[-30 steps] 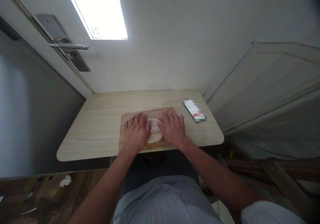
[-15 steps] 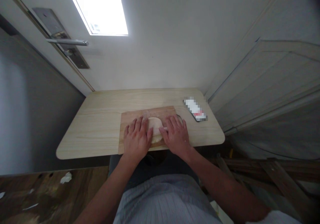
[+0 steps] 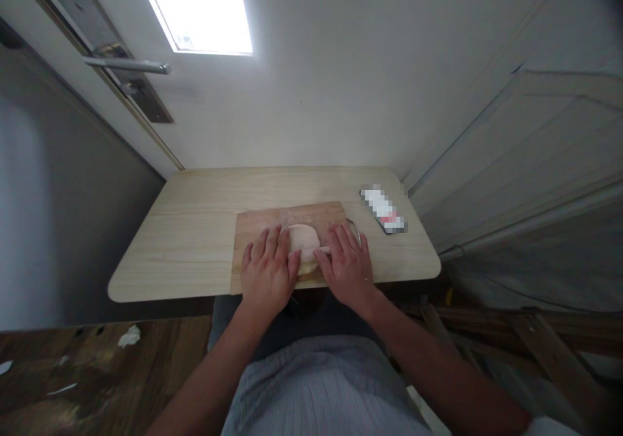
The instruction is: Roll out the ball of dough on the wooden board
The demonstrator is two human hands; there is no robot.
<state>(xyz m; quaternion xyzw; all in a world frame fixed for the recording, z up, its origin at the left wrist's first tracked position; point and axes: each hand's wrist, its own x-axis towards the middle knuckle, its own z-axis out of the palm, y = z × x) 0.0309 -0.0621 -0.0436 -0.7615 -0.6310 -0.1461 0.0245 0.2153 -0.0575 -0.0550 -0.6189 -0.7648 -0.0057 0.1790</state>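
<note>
A flattened round of pale dough [image 3: 304, 235] lies on a wooden cutting board [image 3: 239, 254]. A slim rolling pin [image 3: 308, 253] rests across the dough, its ends hidden under my hands. My left hand [image 3: 267, 268] lies palm down over the left end, fingers stretched forward and slightly apart. Over the right end, my right hand [image 3: 347, 264] is also palm down with fingers extended. Both thumbs point inward along the pin. Neither hand is wrapped around it. Beside my right fingers, a metal ring handle [image 3: 357, 230] shows at the board's edge.
The light wood table [image 3: 170, 235] stands against a white door with a lever handle [image 3: 127, 65] and a bright window. A phone [image 3: 383, 210], its screen blurred, lies at the back right. Crumpled paper [image 3: 129, 336] is on the floor at left. Wooden beams [image 3: 549, 339] stand at lower right.
The camera view has shifted slightly. Both hands and the rolling pin stay over the dough in nearly the same place, with at most a small movement of the pin.
</note>
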